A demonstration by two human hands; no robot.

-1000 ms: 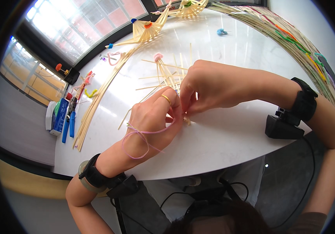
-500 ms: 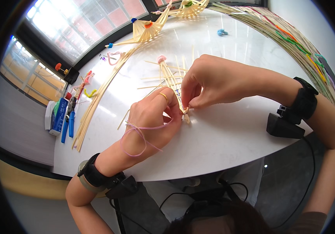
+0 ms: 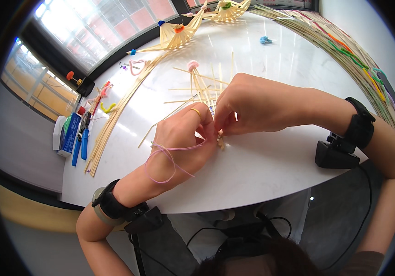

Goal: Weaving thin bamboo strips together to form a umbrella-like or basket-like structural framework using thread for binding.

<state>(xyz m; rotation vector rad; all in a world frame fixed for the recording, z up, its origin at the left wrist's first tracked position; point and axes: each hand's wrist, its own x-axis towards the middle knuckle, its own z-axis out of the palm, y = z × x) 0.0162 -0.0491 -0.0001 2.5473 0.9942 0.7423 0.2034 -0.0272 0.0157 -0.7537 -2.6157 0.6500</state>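
In front of me lies a fan-shaped bundle of thin bamboo strips (image 3: 200,88), topped at its far end by a pink fuzzy tuft (image 3: 193,66). Several loose strips cross it at angles. My left hand (image 3: 177,138) is closed around the bundle near its narrow end. From that hand a thin pink-purple thread (image 3: 173,164) trails in a loop over its back. My right hand (image 3: 250,106) pinches right beside the left fingertips; what sits between its fingers is hidden. Short strip ends (image 3: 221,143) poke out below both hands.
Long bamboo strips (image 3: 114,119) lie to the left, past blue-handled pliers (image 3: 81,142) and a blue box (image 3: 71,133). Woven bamboo pieces (image 3: 179,37) stand at the back. A blue fuzzy piece (image 3: 265,40) lies far off; more strips (image 3: 340,55) line the right edge.
My right hand has come slightly nearer to me and lower, with its fingertips closer against the left ones. The left hand keeps its grip on the bundle.
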